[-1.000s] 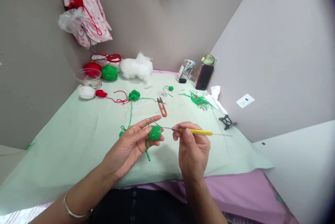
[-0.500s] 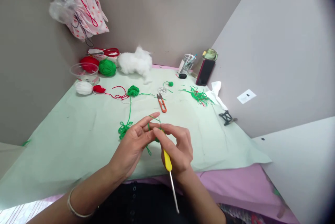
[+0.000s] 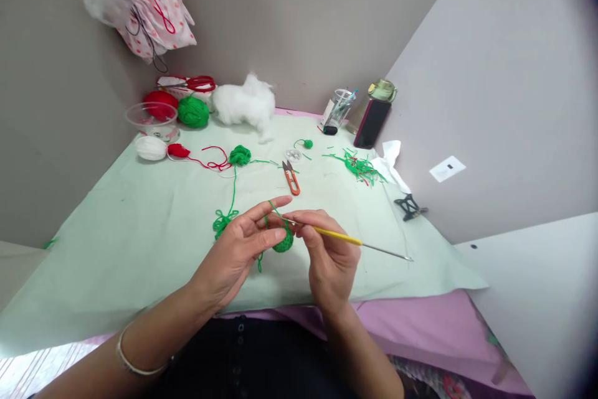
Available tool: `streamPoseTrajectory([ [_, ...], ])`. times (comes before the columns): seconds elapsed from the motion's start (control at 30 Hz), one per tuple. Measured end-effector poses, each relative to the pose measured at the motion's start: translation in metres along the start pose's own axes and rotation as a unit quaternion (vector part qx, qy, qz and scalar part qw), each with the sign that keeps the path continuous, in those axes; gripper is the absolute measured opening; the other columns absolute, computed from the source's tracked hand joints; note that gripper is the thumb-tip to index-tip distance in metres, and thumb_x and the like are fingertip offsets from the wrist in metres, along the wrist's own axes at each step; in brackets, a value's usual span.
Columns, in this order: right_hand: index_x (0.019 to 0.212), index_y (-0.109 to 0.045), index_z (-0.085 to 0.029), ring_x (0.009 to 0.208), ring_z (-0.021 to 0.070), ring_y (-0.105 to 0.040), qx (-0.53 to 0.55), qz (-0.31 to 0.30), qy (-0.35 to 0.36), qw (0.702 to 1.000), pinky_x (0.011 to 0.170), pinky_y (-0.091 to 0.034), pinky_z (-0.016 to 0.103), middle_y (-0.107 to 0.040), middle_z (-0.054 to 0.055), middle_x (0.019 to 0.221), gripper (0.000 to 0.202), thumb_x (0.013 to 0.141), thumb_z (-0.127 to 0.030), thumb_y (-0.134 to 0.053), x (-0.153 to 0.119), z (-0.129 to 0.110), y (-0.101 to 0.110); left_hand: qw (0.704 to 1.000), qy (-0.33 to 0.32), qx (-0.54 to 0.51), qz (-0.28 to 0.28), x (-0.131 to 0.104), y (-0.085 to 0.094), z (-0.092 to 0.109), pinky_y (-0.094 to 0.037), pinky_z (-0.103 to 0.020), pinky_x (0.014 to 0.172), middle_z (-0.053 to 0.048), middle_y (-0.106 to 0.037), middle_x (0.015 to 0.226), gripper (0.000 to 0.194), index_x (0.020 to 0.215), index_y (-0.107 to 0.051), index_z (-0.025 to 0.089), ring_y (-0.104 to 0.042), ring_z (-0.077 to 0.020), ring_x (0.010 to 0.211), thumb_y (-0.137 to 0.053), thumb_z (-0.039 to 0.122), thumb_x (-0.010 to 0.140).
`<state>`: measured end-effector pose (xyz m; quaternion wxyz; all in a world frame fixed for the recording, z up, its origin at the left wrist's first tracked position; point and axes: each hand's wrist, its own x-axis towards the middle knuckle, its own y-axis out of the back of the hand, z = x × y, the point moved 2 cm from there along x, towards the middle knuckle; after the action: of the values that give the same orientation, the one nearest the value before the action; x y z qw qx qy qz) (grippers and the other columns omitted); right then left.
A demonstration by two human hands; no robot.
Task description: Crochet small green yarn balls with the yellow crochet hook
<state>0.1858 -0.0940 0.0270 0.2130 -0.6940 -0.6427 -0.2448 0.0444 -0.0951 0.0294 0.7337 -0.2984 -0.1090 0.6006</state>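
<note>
Between thumb and fingers, my left hand [image 3: 247, 240] pinches a small round green crochet piece [image 3: 283, 242]. Green yarn [image 3: 273, 208] runs over its raised index finger. My right hand [image 3: 332, 256] grips a crochet hook [image 3: 343, 236] by its yellow handle; the hook lies nearly level, its left tip at the top of the crochet piece and its other metal end pointing right. A loose bundle of green yarn [image 3: 225, 222] lies just beyond my left hand, joined by a strand to a green yarn clump [image 3: 240, 155] farther back.
Orange thread snips [image 3: 291, 178] lie beyond my hands, near a small clear container [image 3: 293, 155]. Green yarn scraps [image 3: 359, 167], a phone [image 3: 372, 124] and a black stand [image 3: 409, 207] are on the right. White stuffing [image 3: 245, 103], yarn balls [image 3: 193, 112] and a plastic tub [image 3: 152, 122] stand back left.
The hook has swung from pointing down towards me to lying nearly level, pointing right. My right hand has turned and shifted right, so more of the green crochet piece shows.
</note>
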Motion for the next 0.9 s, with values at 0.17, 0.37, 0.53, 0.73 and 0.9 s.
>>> streamPoseTrajectory([
  [0.17,0.119,-0.076,-0.032,0.099,0.0203,-0.074,-0.217,-0.014,0.175,0.96,0.079,-0.064,0.036,-0.078,0.007,0.113,0.035,0.095,-0.009,-0.066,-0.011,0.001,0.0,0.999,-0.011,-0.04,0.033,0.004,0.002,-0.004,-0.045,-0.023,0.085,0.0,-0.069,0.083,0.041,0.118,-0.081,0.025,-0.06,-0.0125,0.087,-0.09,0.031,0.078],
  [0.37,0.106,-0.076,-0.026,0.067,0.0139,-0.066,-0.014,0.034,-0.011,0.999,0.062,-0.057,0.03,-0.071,0.002,0.083,0.021,0.102,-0.017,-0.057,-0.003,0.006,0.013,0.999,0.021,-0.014,0.024,0.005,0.006,-0.001,-0.044,-0.023,0.083,-0.001,-0.07,0.086,0.039,0.118,-0.081,0.021,-0.059,-0.0127,0.087,-0.088,0.025,0.08],
  [0.53,0.109,-0.079,-0.03,0.084,0.0185,-0.07,-0.13,0.031,0.099,0.986,0.069,-0.059,0.033,-0.074,0.005,0.095,0.025,0.095,-0.012,-0.066,-0.008,0.005,0.003,0.997,-0.048,-0.005,0.052,0.002,0.0,-0.005,-0.044,-0.025,0.086,0.002,-0.069,0.082,0.053,0.131,-0.076,0.026,-0.059,-0.0129,0.083,-0.089,0.024,0.079],
  [0.73,0.103,-0.078,-0.026,0.071,0.0158,-0.064,0.0,0.055,0.005,0.998,0.063,-0.054,0.032,-0.071,0.003,0.085,0.019,0.099,-0.018,-0.061,-0.005,0.009,0.012,0.999,0.037,-0.033,0.02,0.005,0.003,-0.004,-0.045,-0.027,0.084,-0.003,-0.072,0.087,0.039,0.119,-0.081,0.021,-0.062,-0.0159,0.087,-0.087,0.028,0.081],
  [0.9,0.1,-0.079,-0.025,0.078,0.0168,-0.068,0.059,0.017,-0.046,0.997,0.068,-0.058,0.033,-0.078,0.004,0.091,0.014,0.099,-0.027,-0.065,0.003,0.005,0.008,0.999,-0.017,0.001,0.031,0.001,0.002,0.003,-0.045,-0.027,0.082,0.003,-0.066,0.078,0.052,0.128,-0.077,0.027,-0.061,-0.0128,0.079,-0.09,0.023,0.078],
])
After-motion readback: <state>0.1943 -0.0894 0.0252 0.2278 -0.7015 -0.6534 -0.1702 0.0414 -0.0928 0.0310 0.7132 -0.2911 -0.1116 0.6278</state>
